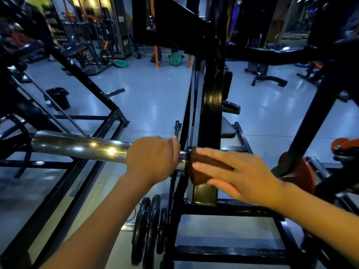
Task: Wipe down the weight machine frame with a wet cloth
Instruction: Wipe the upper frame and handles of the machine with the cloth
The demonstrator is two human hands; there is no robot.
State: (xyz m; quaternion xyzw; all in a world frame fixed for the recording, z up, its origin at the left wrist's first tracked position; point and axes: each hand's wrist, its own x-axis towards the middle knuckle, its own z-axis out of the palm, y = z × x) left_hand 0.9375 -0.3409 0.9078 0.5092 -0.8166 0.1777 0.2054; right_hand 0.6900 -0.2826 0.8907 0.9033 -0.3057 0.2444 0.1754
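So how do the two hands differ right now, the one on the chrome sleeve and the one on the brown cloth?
The left hand is curled around the shiny chrome bar sleeve, gripping it; the right hand lies with straight fingers, pressing the brown cloth against the black upright frame post. The left hand touches bare metal; the right touches only cloth. Both sit at about the same height, beside the sleeve's collar.

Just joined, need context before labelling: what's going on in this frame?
A person is cleaning a weight machine in a gym. The left hand grips the chrome sleeve of the machine's loading bar, apparently to steady it. The right hand, fingers straight, presses a brown cloth against the joint where that bar meets the black upright frame. Black weight plates sit stored low on the frame below. Whether the cloth is wet cannot be told.
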